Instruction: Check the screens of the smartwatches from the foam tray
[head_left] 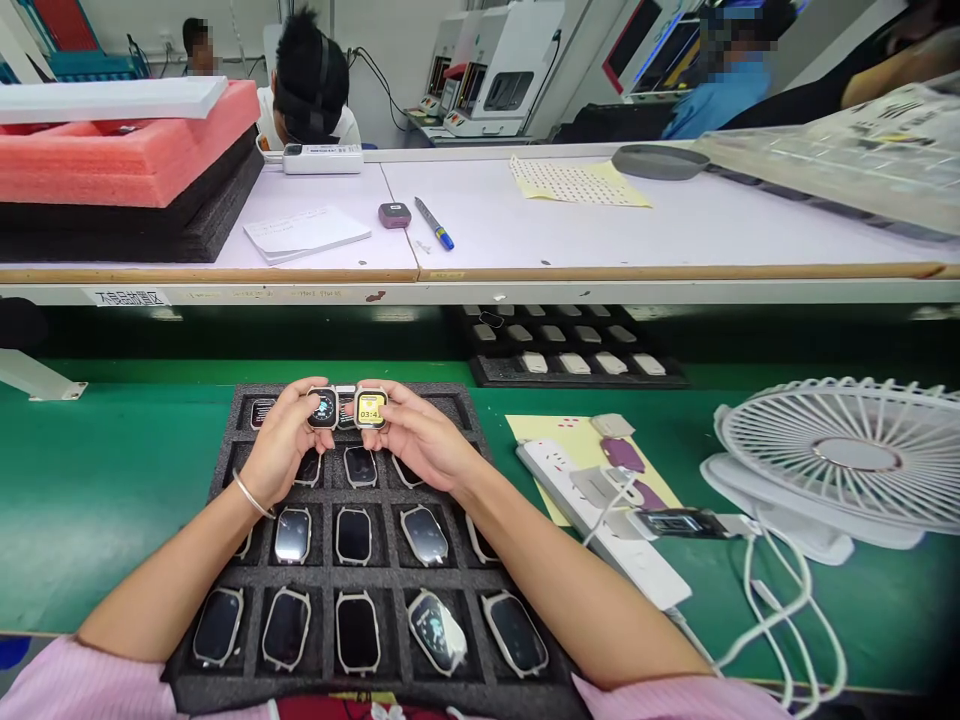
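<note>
My left hand (283, 440) is closed on a smartwatch body with a lit blue-green screen (323, 407). My right hand (420, 432) is closed on a second smartwatch body whose lit yellow screen shows digits (370, 408). Both watches are held side by side above the far rows of a black foam tray (225, 455). The tray's pockets hold several more watch bodies with dark screens (353, 535). A thin bangle (251, 495) sits on my left wrist.
A white power strip (600, 520) with plugged chargers lies on a yellow sheet right of the tray. A white desk fan (847, 460) stands at the far right, its cable looping forward. A second black tray (570, 350) sits behind. The raised shelf carries foam blocks (127, 160), a pen (435, 223), paper. Other people work beyond.
</note>
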